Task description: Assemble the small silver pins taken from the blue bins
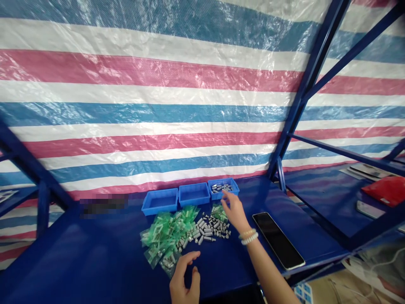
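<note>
– Logging the metal pieces (210, 230) first: where are they found?
– A loose heap is recorded mid-table. More of the same are seen in the right tray (212, 195), at 1 o'clock from the heap.
– Hands?
– The right hand (233, 210) is held at that tray's near rim, fingers spread apart, with nothing seen pinched. The left hand (185, 280) is placed at 7 o'clock from the heap, well apart from the right, fingers loosely curled and clamped on nothing.
– Surroundings?
– Green bags (163, 236) are piled at 9 o'clock, touching the heap. A middle tray (193, 202) and a left tray (159, 209) are set in a row at 11 o'clock. A phone (278, 240) is laid at 3 o'clock on the blue table (95, 261).
– Handling note?
– Judged only: the pieces are small and round, so rolling is to be expected. Few should be pinched at once, and each kept low over a surface.
</note>
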The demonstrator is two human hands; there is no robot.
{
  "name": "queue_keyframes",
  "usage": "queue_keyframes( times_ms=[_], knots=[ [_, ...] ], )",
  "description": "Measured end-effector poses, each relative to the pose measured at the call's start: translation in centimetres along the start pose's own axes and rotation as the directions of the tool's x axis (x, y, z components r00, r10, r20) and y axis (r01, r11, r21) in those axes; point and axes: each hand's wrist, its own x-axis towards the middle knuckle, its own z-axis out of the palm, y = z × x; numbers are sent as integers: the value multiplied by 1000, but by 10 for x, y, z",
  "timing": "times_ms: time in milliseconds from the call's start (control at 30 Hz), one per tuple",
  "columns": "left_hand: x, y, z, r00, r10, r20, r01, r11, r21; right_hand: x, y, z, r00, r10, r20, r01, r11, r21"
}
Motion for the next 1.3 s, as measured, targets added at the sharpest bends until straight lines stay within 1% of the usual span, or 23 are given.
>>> queue_keyframes(
  times_ms=[67,100,133,200,267,333,400,500,600,667,733,767,833,900,967,1000,1067,1133,1200,1233,1300],
  knots=[
    [-1,1,3,998,57,-39,-57,998,-5,-35,-13,4,992,-57,110,59,998,-14],
    [-1,2,3,995,87,-38,-87,996,-3,-51,-19,7,985,-75,153,80,997,-23],
    [0,2,3,993,118,-24,-118,993,4,-66,-25,9,980,-81,180,89,995,-36],
    [2,2,0,984,177,25,-178,984,31,-88,-33,13,979,-63,196,84,991,-101],
    [4,1,-3,973,217,73,-221,973,62,-100,-38,17,982,-30,186,68,977,-203],
    [4,0,-5,968,235,92,-243,967,82,-103,-39,21,984,-10,177,60,958,-280],
    [3,-1,-6,968,233,92,-241,966,89,-102,-40,23,984,-10,177,62,955,-291],
    [1,-1,-6,979,189,73,-195,977,84,-98,-40,24,984,-18,175,66,960,-272],
    [1,-1,-6,992,108,60,-112,992,52,-98,-41,20,988,-29,154,63,974,-219],
    [3,1,-7,997,25,77,-24,1000,-12,-100,-45,14,990,-18,140,37,990,-134],
    [5,6,-7,990,-59,126,73,991,-110,-105,-52,6,991,23,135,-25,1000,13],
    [6,10,-8,983,-85,166,111,981,-159,-107,-57,2,990,44,133,-56,995,87],
    [7,18,-8,963,-100,250,159,960,-229,-112,-68,-5,991,69,119,-91,977,193],
    [6,26,-7,941,-107,322,201,941,-273,-116,-80,-12,994,56,89,-76,970,231],
    [5,31,-5,908,-142,393,277,909,-311,-118,-90,-17,997,25,79,-45,966,253],
    [4,33,-4,887,-166,431,327,884,-333,-118,-95,-19,996,5,86,-27,965,262],
    [2,33,-3,857,-213,469,419,818,-395,-117,-100,-22,993,-41,112,9,962,273],
    [0,31,-3,857,-250,451,465,751,-468,-117,-102,-24,989,-67,129,28,958,285],
    [-2,29,-6,879,-277,388,457,725,-516,-116,-101,-24,992,-48,113,11,952,306],
    [-2,29,-8,895,-283,345,433,735,-522,-116,-99,-23,994,-18,107,-17,947,322],
    [-5,32,-10,931,-274,240,360,791,-495,-118,-95,-19,991,65,114,-104,920,379]
  ],
)
